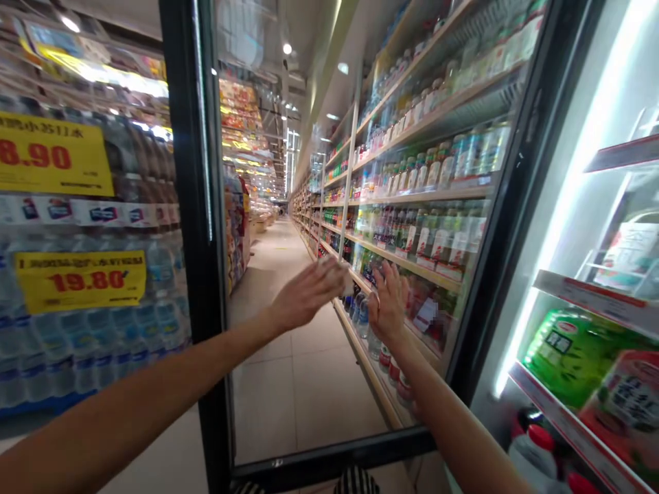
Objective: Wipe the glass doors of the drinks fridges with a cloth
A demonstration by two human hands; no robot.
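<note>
A glass door (pixel 268 398) with a black frame stands swung out before me, and both my hands reach up to its pane. My left hand (pixel 309 295) is near the middle of the glass, fingers together over a small pale crumpled thing, which looks like a cloth (pixel 340 276) and is partly hidden and blurred. To its right, my right hand (pixel 390 305) is held up at the pane with its fingers stretched and nothing visible in it. Whether the palm touches the glass I cannot tell.
On the right, the lit cooler has shelves with a green pack (pixel 563 353), a red pack (pixel 628 405) and a red-capped bottle (pixel 535 449). Stacked water bottles (pixel 97 336) with yellow price signs (pixel 82 280) stand at left. Bottle shelves and an aisle show in the glass.
</note>
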